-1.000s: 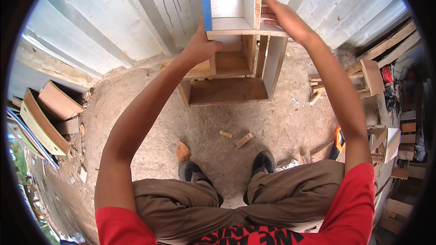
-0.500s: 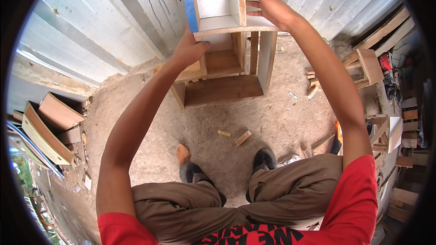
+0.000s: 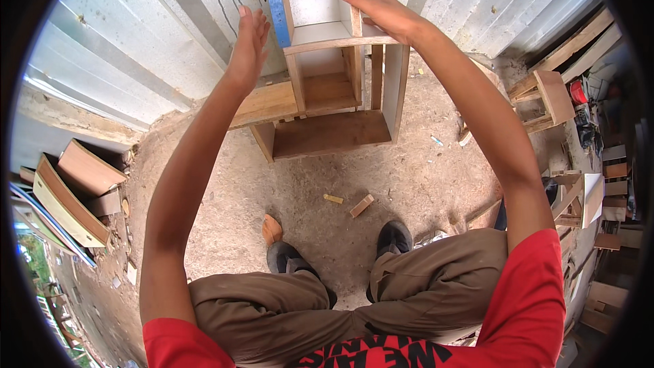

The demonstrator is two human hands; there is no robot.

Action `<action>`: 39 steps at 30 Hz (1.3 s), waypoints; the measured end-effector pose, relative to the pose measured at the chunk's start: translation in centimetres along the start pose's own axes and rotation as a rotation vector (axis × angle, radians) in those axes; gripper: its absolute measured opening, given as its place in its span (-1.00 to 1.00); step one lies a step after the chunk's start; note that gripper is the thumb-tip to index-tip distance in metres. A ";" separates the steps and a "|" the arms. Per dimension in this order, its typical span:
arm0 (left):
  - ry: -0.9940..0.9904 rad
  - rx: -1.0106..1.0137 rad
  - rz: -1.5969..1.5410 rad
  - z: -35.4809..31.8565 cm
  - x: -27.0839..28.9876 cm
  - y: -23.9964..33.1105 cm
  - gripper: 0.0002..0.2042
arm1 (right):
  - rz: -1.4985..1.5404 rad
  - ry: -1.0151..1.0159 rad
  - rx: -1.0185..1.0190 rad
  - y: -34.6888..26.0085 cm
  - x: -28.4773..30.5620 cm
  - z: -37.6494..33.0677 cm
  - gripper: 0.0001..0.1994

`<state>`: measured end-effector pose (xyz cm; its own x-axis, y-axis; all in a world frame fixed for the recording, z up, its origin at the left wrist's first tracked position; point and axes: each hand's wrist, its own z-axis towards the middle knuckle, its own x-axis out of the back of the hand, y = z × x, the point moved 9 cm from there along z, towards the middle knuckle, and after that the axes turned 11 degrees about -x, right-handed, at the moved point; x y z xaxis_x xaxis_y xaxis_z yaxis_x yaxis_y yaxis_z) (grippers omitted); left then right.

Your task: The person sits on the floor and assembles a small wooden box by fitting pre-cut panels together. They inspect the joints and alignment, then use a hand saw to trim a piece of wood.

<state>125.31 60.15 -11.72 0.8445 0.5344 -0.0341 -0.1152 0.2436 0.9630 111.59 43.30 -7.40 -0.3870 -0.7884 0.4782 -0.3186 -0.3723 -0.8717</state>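
**A:** ok, how are the person's arms sitting here?

**B:** Both reach up toward 12, elbows bent, left one round 8, right one round 3. The left hand (image 3: 246,56) is at 11, upright, palm turned in toward the wooden shelf unit (image 3: 330,92). Its fingers are stretched out, nothing in them. They're just beside the blue side panel (image 3: 278,13), can't tell if a tip brushes it.

**A:** and the right?

**B:** The right hand (image 3: 387,15) is up between 12 and 1. Thumb goes over the front edge of the upright panel (image 3: 355,10) in the top section, other fingers on the panel's right side. So the panel sits in a narrow gap between them, but whether they're really squeezing, can't tell.

**A:** where's the unit itself?

**B:** Dead on 12, on the dirt-coloured floor (image 3: 436,184). Corrugated metal wall (image 3: 470,20) runs close behind it, so that side's hemmed in. The left forearm covers the end of the low plank (image 3: 266,103) at 11.

**A:** other clutter?

**B:** Little yellow strip (image 3: 333,199) at 6, wood offcut (image 3: 362,206) near 5, brown leaf (image 3: 272,228) at 7, just ahead of the left shoe (image 3: 283,257). Stacked boards (image 3: 68,194) out at 9, a small wooden frame (image 3: 555,97) between 2 and 3.
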 end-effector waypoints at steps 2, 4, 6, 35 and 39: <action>-0.141 -0.052 -0.095 0.2 -2.4 1.0 -0.04 | -0.014 0.026 -0.012 -0.1 -0.1 -0.3 0.25; -0.057 0.059 -0.090 -0.8 -3.7 0.0 -0.05 | -0.118 -0.050 0.021 -1.4 -1.3 -1.0 0.22; -0.022 0.087 -0.109 -1.1 -3.7 -0.4 -0.06 | -0.159 -0.059 -0.010 -1.5 -1.4 -1.1 0.19; -0.367 -0.805 0.260 -11.8 -6.6 9.3 0.14 | 0.685 0.038 -0.271 -2.1 -2.2 -14.7 -0.24; -0.327 -0.492 0.058 -15.5 -6.7 7.0 0.23 | 0.407 0.074 -0.090 1.2 -3.6 -18.0 -0.34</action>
<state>110.72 70.84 -8.88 0.9378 0.3002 0.1742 -0.3291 0.6095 0.7212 97.04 54.49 -8.29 -0.5569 -0.8237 0.1063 -0.2002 0.0089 -0.9797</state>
